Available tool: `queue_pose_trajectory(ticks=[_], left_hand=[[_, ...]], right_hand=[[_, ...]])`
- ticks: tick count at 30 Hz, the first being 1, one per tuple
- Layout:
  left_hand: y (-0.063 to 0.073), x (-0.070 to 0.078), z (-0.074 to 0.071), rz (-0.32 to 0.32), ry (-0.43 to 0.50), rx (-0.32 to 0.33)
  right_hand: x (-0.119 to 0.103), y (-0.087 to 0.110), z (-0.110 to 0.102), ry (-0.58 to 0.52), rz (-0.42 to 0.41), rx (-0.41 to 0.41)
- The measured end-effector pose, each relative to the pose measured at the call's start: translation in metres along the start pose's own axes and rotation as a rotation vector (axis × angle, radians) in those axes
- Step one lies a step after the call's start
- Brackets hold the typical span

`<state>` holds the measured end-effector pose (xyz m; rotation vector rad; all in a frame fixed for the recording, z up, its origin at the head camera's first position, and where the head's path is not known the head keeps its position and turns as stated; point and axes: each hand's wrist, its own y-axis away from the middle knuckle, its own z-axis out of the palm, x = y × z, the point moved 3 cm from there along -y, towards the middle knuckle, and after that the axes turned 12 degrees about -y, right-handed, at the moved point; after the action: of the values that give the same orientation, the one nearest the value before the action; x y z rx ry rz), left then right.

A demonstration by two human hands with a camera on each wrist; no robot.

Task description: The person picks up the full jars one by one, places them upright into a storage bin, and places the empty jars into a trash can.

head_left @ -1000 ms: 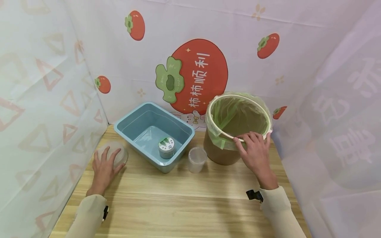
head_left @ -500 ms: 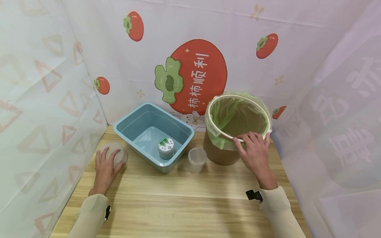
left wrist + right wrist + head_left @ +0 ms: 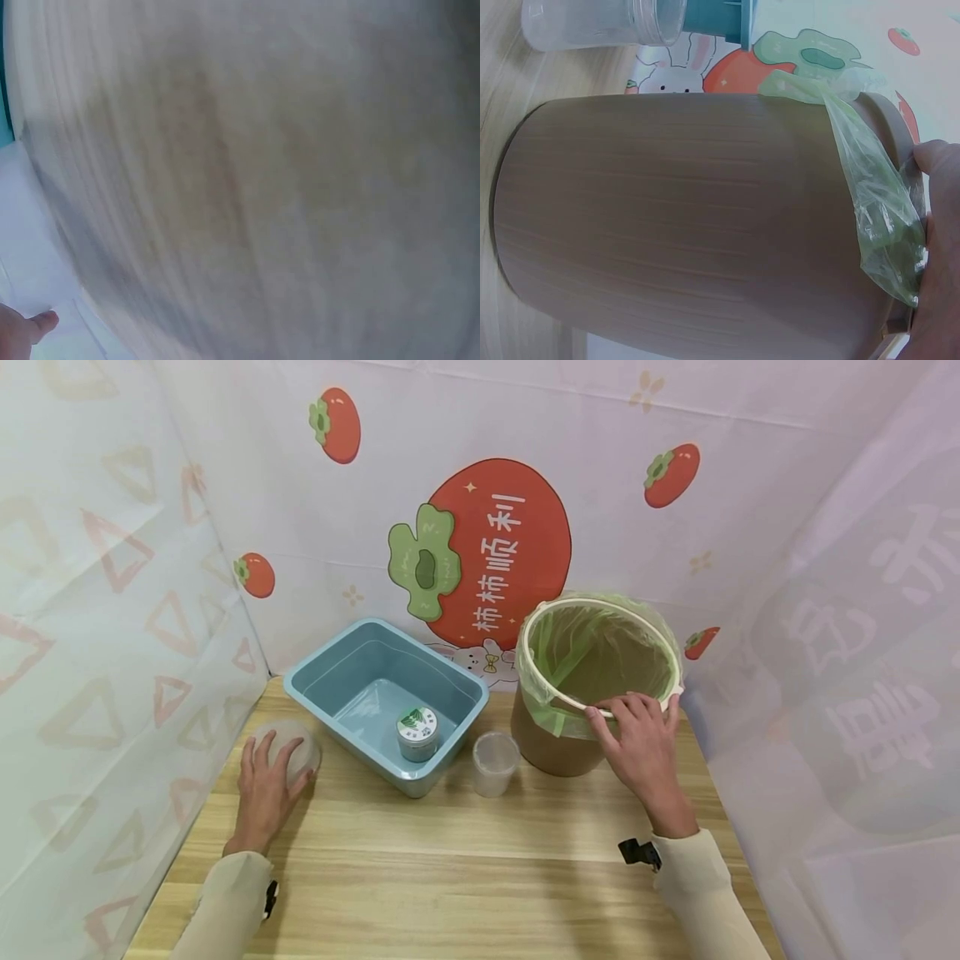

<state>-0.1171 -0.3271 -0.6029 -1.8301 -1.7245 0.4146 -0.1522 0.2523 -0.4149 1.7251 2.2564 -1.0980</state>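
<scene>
At the table's left side my left hand (image 3: pixel 262 789) holds a round, cloudy translucent container (image 3: pixel 303 752) from above, fingers spread and bent over its top, thumb at its right side. The fingers hide part of it, and what kind it is does not show. In the left wrist view only a thumb (image 3: pixel 45 322) shows. My right hand (image 3: pixel 643 743) grips the near rim of a brown trash can (image 3: pixel 558 752), fingers over the edge. A pale ring holds a thin green trash bag (image 3: pixel 877 217) that lines the can and hangs over its outside.
A blue plastic basin (image 3: pixel 360 739) stands left of centre, a small jar (image 3: pixel 417 735) with a leaf-printed lid inside it. Between basin and trash can stands a clear plastic cup (image 3: pixel 495 766). Printed cloth walls (image 3: pixel 360 510) border the wooden table (image 3: pixel 420 893) at the back and sides.
My left hand has shifted slightly right over the round container, its fingers bending a little more. The right hand stays on the trash can's rim.
</scene>
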Motion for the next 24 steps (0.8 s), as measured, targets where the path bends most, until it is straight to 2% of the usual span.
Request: queue_pose_trajectory(ticks=[6,9,16,24], left_hand=[[-0.001,0.000,-0.004,-0.033,-0.012,-0.016],[-0.001,-0.001,-0.009,-0.042,0.000,-0.002],[-0.005,0.001,-0.026,-0.029,0.043,0.086],[-0.026,0.015,-0.053,0.000,0.067,0.196]], right_hand=[[0.001,0.000,0.000,0.000,0.002,0.007],[0.000,0.000,0.000,-0.001,-0.003,0.012],[-0.001,-0.001,-0.001,-0.009,-0.015,0.020],[-0.002,0.000,-0.001,-0.016,-0.006,0.016]])
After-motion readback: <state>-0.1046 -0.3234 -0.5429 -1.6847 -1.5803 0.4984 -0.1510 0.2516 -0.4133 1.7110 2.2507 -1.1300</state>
